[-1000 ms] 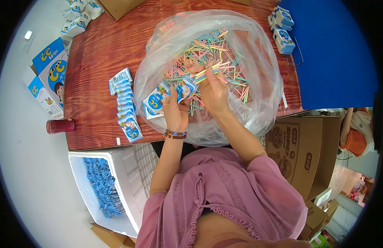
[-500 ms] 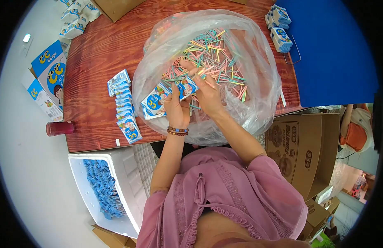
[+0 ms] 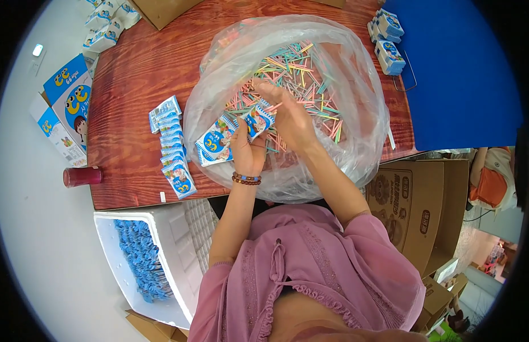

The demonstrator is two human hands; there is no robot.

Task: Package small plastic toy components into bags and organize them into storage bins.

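My left hand (image 3: pixel 249 155) is closed on small blue-and-white packets over the near left part of a clear plastic bag. One packet (image 3: pixel 217 141) juts out to the left of the thumb; another packet (image 3: pixel 257 119) shows on its right side. My right hand (image 3: pixel 294 124) lies beside that second packet, palm turned toward its upper end and fingers stretched out. A short pink stick (image 3: pixel 274 107) shows between this hand and the packet. Beneath both hands, the wide-mouthed plastic bag (image 3: pixel 364 74) holds many thin pastel sticks (image 3: pixel 287 67).
A row of similar packets (image 3: pixel 172 145) lies left of the bag on the red-brown wooden table (image 3: pixel 139 68). Below left, a white foam box (image 3: pixel 179 245) holds many blue packets. A red-lidded jar (image 3: pixel 83 176), cardboard boxes (image 3: pixel 412 199) and stacked packs (image 3: pixel 390 57) stand around.
Several sticks showed in my right hand's fingers; now its fingers are straighter and flatter against the packet's end, with little of the sticks showing. My left hand has barely moved.
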